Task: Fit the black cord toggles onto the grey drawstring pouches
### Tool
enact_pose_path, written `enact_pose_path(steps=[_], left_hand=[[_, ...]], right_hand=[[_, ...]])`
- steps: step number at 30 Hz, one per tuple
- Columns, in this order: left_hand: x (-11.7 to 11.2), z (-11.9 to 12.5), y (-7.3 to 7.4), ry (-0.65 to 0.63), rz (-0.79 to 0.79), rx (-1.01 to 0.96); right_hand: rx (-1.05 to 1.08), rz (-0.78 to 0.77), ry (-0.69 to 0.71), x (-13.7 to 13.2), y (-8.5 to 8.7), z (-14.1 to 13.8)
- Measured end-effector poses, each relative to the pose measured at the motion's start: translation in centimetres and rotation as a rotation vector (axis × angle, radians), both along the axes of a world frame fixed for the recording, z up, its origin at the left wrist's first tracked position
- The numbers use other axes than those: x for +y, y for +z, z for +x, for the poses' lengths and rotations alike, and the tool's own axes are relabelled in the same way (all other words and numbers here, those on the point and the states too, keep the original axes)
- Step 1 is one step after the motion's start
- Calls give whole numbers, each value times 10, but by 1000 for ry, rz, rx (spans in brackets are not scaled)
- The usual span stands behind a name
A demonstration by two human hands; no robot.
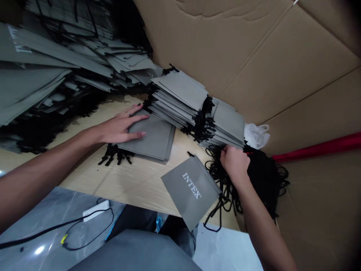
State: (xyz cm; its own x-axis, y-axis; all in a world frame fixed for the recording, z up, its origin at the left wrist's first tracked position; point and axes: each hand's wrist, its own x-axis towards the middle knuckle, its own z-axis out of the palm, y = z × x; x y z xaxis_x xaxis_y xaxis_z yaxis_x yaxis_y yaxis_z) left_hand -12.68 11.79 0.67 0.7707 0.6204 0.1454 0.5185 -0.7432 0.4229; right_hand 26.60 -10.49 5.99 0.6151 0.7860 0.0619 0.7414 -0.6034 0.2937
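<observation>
My left hand [124, 126] lies with fingers spread on a small stack of grey drawstring pouches [153, 141], whose black knotted cord ends stick out toward me. My right hand [235, 163] is closed at the edge of a heap of black cords [261, 177]. Its fingertips are turned away, so what they grip is hidden. Between the hands, a single grey pouch [188, 188] printed INTEX lies tilted, one corner past the table edge. Its black cord loop hangs toward me at its right side.
Behind the hands stand two piles of grey pouches, a left pile [180, 90] and a right pile [228, 120]. Larger heaps of grey pouches [36, 82] fill the left side. A cardboard wall [254, 56] closes off the back, with a crumpled plastic bag [256, 135] and red strap [318, 146] beside it.
</observation>
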Motion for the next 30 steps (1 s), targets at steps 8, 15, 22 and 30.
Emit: enact_pose_path(steps=[8, 15, 22, 30], left_hand=[[0, -2, 8, 26, -2, -115], [-2, -1, 14, -30, 80, -204], [-64, 17, 75, -181, 16, -599], [-142, 54, 113, -550, -865, -775]], right_hand=[[25, 306, 13, -13, 47, 25], [-46, 1125, 334, -6, 102, -9], [676, 1089, 920, -18, 135, -110], [1089, 953, 1058, 25, 124, -149]])
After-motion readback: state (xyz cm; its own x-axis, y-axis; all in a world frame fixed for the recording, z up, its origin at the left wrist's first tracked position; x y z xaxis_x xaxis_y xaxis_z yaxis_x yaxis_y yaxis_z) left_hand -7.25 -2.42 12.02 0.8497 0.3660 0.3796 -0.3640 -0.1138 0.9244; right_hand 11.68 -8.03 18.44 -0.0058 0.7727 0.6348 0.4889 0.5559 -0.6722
